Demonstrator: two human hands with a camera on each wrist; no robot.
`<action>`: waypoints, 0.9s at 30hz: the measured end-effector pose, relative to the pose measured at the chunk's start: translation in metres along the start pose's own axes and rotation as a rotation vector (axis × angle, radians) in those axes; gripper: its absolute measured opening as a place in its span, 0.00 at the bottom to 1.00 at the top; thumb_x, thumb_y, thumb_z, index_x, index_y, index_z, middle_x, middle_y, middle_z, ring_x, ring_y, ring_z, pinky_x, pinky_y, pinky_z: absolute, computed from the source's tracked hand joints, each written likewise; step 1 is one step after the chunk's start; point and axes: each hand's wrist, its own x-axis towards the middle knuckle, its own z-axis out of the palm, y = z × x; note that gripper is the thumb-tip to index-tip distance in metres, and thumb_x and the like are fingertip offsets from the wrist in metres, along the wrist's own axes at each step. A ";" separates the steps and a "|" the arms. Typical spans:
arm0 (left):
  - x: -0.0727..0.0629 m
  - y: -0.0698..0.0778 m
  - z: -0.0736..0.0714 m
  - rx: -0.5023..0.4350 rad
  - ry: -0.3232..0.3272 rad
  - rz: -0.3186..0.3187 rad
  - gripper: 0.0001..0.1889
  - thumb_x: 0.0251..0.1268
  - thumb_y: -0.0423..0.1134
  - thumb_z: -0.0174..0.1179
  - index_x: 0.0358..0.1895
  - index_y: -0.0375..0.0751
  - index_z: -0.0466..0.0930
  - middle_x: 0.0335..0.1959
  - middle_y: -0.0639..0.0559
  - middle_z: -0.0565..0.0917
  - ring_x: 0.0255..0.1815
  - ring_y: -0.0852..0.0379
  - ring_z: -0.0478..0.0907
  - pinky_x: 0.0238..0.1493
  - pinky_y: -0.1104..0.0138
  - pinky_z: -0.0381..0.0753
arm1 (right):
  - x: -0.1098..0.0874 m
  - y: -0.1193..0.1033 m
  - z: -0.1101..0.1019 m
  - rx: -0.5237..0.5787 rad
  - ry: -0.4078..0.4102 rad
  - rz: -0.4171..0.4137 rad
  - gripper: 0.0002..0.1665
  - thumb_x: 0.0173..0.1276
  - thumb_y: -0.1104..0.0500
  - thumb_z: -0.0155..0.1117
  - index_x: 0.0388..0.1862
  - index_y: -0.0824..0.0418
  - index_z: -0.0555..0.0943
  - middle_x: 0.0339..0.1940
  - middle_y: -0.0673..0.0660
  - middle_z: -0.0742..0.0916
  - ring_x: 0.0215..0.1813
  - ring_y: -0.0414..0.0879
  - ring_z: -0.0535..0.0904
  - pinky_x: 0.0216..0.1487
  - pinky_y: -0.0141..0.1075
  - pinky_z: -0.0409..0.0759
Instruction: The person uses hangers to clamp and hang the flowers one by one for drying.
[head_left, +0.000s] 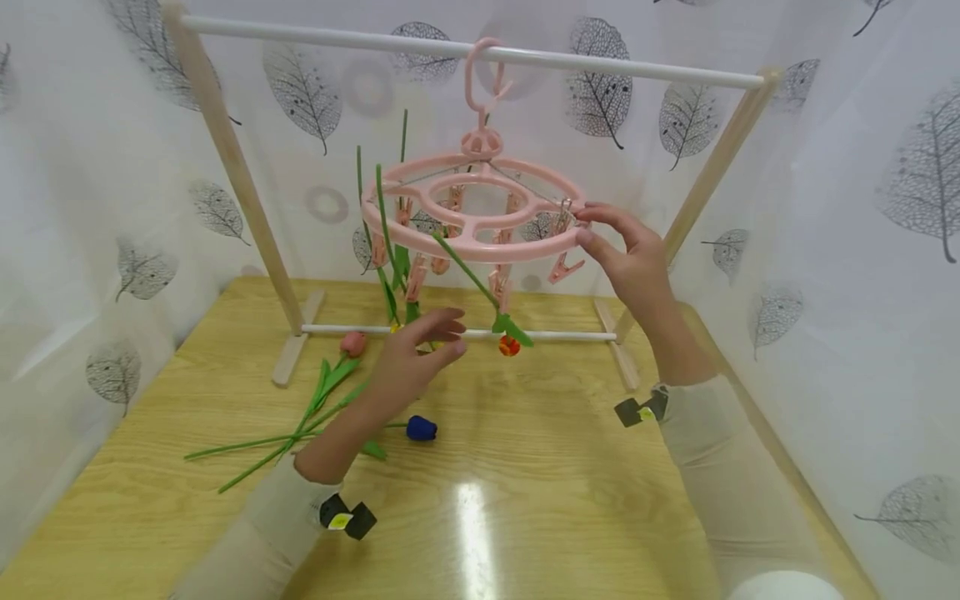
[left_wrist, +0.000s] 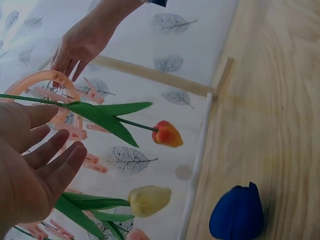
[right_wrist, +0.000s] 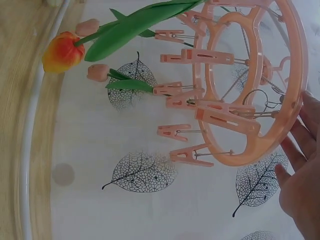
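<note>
A round pink clip hanger [head_left: 487, 252] hangs by its hook, with several pink pegs below. My right hand [head_left: 637, 262] holds the hanger's right rim between thumb and fingers, beside a dangling peg [head_left: 564, 268]. An orange-red tulip [left_wrist: 167, 134] hangs head down near the front of the hanger, its green stem slanting upward. My left hand [head_left: 408, 358] is held in the air left of that flower, fingers loosely spread and holding nothing. Behind it in the left wrist view hangs a pale yellow tulip [left_wrist: 150, 201]. Pink tulip heads [right_wrist: 97, 73] show farther back in the right wrist view.
A white rod [head_left: 330, 35] on wooden posts [head_left: 236, 167] carries the hanger; a lower bar [head_left: 562, 336] joins their feet. On the wooden table [head_left: 540, 475] at the left lie a pink tulip [head_left: 352, 344] and a blue tulip [head_left: 422, 428] with crossed stems. A leaf-patterned curtain [head_left: 285, 225] surrounds the table.
</note>
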 end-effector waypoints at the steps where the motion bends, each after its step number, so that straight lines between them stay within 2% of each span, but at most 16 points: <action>1: -0.004 -0.001 -0.004 0.005 -0.009 -0.009 0.23 0.72 0.45 0.63 0.67 0.51 0.76 0.56 0.52 0.84 0.57 0.53 0.81 0.49 0.62 0.84 | -0.001 0.000 0.000 -0.002 0.000 -0.003 0.15 0.70 0.60 0.69 0.53 0.64 0.85 0.60 0.58 0.86 0.67 0.40 0.77 0.73 0.38 0.69; 7: -0.028 -0.006 -0.036 0.053 -0.042 -0.071 0.22 0.73 0.45 0.62 0.67 0.48 0.77 0.57 0.48 0.82 0.58 0.52 0.80 0.51 0.68 0.83 | -0.005 -0.003 0.001 0.002 -0.014 -0.044 0.14 0.70 0.61 0.69 0.52 0.63 0.86 0.54 0.52 0.88 0.64 0.39 0.78 0.71 0.39 0.70; 14: -0.057 -0.023 -0.081 0.248 -0.039 -0.156 0.21 0.75 0.46 0.60 0.67 0.47 0.76 0.55 0.47 0.83 0.54 0.54 0.80 0.51 0.70 0.81 | -0.011 -0.008 -0.001 -0.006 -0.018 -0.108 0.13 0.69 0.63 0.69 0.51 0.64 0.85 0.51 0.44 0.87 0.60 0.38 0.80 0.69 0.38 0.72; 18: -0.076 -0.035 -0.107 0.356 -0.060 -0.223 0.23 0.76 0.47 0.59 0.68 0.44 0.75 0.58 0.46 0.83 0.55 0.50 0.80 0.50 0.67 0.82 | -0.013 -0.014 -0.001 0.002 -0.013 -0.151 0.13 0.67 0.67 0.70 0.51 0.65 0.85 0.51 0.45 0.87 0.60 0.39 0.79 0.68 0.35 0.73; 22: -0.096 -0.050 -0.130 0.390 -0.096 -0.291 0.24 0.77 0.47 0.57 0.69 0.40 0.73 0.59 0.41 0.81 0.55 0.47 0.80 0.45 0.64 0.83 | -0.014 -0.021 0.002 0.019 -0.018 -0.181 0.14 0.66 0.70 0.69 0.51 0.65 0.86 0.52 0.47 0.88 0.61 0.41 0.79 0.69 0.36 0.72; 27: -0.113 -0.071 -0.153 0.468 -0.133 -0.337 0.23 0.75 0.43 0.59 0.67 0.36 0.75 0.59 0.39 0.82 0.51 0.48 0.81 0.41 0.68 0.82 | -0.015 -0.028 0.006 0.003 -0.018 -0.230 0.16 0.63 0.74 0.70 0.49 0.65 0.87 0.52 0.52 0.88 0.62 0.43 0.78 0.69 0.37 0.72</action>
